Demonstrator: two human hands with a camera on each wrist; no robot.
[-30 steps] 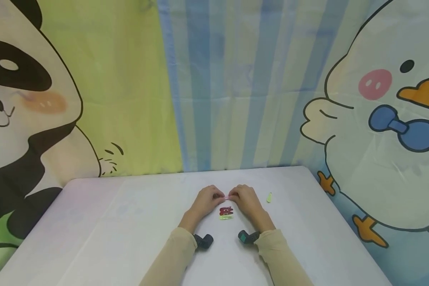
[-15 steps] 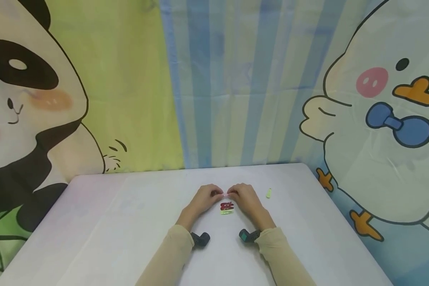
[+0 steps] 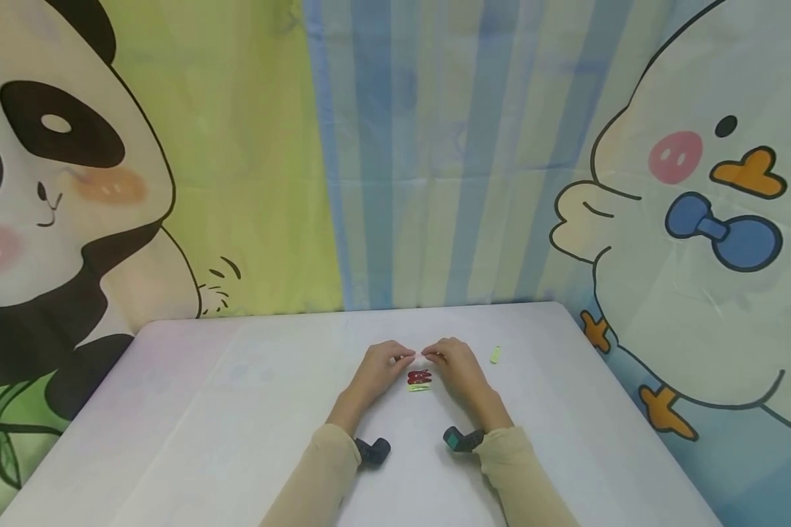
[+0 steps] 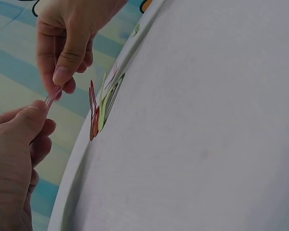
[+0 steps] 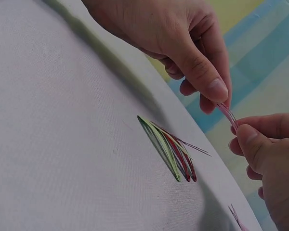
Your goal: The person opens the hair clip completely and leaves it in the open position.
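Between the two hands is a small pink snap hair clip (image 5: 227, 115), pinched at both ends above the table. My left hand (image 3: 379, 369) grips one end with thumb and fingertips. The other end sits between the thumb and fingers of my right hand (image 3: 456, 369). Below the hands, red hair clips (image 3: 419, 375) and light green hair clips (image 3: 419, 388) lie side by side in a row. Another pink hair clip (image 4: 114, 70) lies beyond the row in the left wrist view. The fingertips hide parts of the held clip.
One light green hair clip (image 3: 496, 355) lies apart on the table, right of my right hand. The white table (image 3: 237, 417) ends at a curtain (image 3: 409, 219) with cartoon animals. Both wrists carry black cameras (image 3: 373, 451).
Both hands keep pinching the pink hair clip at nearly the same spot, with only a slight shift of the fingers. The head view has moved a little.
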